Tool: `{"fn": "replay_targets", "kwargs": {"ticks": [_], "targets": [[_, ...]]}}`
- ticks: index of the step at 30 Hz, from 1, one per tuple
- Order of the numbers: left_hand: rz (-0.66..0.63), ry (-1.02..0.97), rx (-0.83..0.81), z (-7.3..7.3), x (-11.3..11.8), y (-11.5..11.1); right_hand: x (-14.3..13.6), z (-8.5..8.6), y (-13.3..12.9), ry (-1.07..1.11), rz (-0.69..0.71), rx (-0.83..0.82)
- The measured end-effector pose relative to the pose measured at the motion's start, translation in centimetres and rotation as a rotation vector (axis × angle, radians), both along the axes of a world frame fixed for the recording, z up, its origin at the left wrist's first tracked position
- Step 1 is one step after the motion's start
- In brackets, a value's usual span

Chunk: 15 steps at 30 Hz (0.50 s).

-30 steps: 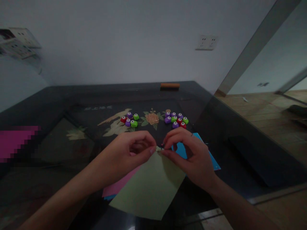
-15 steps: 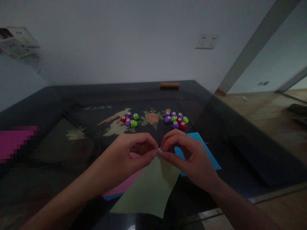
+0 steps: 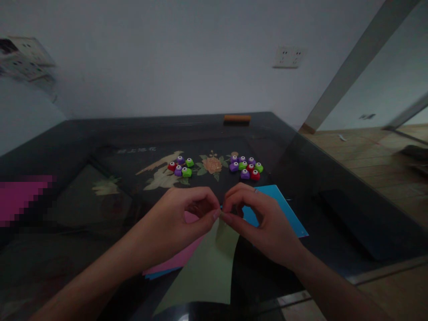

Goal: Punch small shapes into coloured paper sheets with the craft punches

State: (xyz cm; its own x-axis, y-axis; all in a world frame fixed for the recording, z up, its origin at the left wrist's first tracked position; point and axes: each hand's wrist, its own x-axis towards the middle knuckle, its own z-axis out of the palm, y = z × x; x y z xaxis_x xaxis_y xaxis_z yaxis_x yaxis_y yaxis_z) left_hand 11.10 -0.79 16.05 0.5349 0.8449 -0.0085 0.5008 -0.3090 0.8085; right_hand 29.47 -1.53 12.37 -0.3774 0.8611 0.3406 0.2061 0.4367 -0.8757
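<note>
A pale yellow-green sheet of paper [image 3: 205,272] hangs from my fingertips, its lower edge near the front of the table. My left hand [image 3: 187,218] pinches its top end between thumb and forefinger. Right beside it, my right hand [image 3: 259,218] pinches the same end, with the fingertips of both hands almost touching. The pinched bit of paper is mostly hidden by my fingers. Under my left hand lies a pink sheet [image 3: 174,263] on top of blue paper, partly covered. Blue paper [image 3: 284,207] also lies behind my right hand.
Small red, purple and green one-eyed pieces lie in a left cluster [image 3: 180,167] and a right cluster [image 3: 246,167] on the dark glossy table [image 3: 187,129]. An orange-brown stick [image 3: 237,118] rests at the back edge. A dark flat object [image 3: 354,223] lies at the right.
Both hands keep their pinch, and the right has shifted slightly left. The paper's right side has swung inward and its lower edge now bows upward. The clusters stay put.
</note>
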Motion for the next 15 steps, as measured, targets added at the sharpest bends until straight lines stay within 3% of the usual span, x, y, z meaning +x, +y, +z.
{"fn": "replay_targets", "kwargs": {"ticks": [15], "targets": [[0.043, 0.043, 0.097, -0.26, 0.15, -0.23, -0.36, -0.18, -0.15, -0.01, -0.033, -0.012]]}}
